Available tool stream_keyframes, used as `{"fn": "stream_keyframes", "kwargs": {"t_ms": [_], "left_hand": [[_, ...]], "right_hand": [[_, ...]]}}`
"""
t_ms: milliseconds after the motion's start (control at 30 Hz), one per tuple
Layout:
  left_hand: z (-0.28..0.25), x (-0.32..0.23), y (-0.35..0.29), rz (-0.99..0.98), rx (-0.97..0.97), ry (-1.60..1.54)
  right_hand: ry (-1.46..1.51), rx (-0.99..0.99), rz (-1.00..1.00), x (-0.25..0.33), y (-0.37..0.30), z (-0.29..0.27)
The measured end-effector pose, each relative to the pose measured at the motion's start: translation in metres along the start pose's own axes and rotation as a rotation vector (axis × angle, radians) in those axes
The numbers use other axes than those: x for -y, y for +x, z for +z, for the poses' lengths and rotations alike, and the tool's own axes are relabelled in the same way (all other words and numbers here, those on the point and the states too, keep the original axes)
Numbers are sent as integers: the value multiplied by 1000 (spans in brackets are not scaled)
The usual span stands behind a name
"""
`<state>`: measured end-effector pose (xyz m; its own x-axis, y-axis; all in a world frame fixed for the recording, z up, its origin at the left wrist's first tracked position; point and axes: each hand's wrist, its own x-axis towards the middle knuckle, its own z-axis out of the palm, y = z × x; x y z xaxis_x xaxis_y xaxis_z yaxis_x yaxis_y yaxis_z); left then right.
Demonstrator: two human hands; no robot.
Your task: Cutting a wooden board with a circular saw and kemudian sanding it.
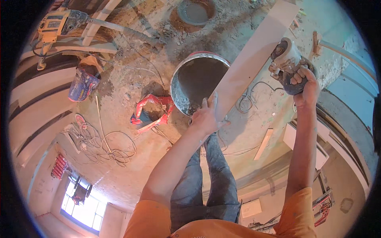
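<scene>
My left hand (205, 118) grips the near end of a long, flat, pale strip (254, 59), fingers lying over its face. Whether it is tile or board I cannot tell. The strip slants away to the upper right, partly over a large round bucket (174, 89) with dark grey contents. My right hand (306, 85) is wrapped round the dusty body of an angle grinder (289, 58), held just right of the strip. The grinder's head points up and left, apart from the strip; I cannot make out whether its disc turns.
A red torn bag (147, 115) and a blue bag (84, 81) stand left of the bucket. Coiled cable (117, 148) lies on the floor. A yellow power drill with a mixing shaft (53, 27) rests upper left. Another round tub (194, 14) sits at the far side amid rubble.
</scene>
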<state>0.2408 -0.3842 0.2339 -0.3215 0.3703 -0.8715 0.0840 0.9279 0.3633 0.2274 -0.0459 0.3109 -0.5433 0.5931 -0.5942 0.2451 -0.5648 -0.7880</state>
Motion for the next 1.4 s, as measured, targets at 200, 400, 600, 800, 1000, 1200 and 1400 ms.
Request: {"fn": "stream_keyframes", "kwargs": {"t_ms": [200,400,600,800,1000,1200,1400], "left_hand": [[0,3,2,18,-13,-9],[0,2,1,15,1,-1],[1,4,2,18,1,-14],[3,5,3,25,-10,-45],[0,5,2,25,-5,-36],[1,6,3,32,-5,-57],[1,6,3,32,0,-58]], "right_hand": [[18,25,-5,0,1,-1],[30,71,4,-4,2,-7],[20,48,-5,-5,2,-6],[28,65,-4,-8,-1,-8],[40,84,14,-10,-4,-11],[19,29,17,-10,-9,-1],[53,118,20,-15,-6,-13]]}}
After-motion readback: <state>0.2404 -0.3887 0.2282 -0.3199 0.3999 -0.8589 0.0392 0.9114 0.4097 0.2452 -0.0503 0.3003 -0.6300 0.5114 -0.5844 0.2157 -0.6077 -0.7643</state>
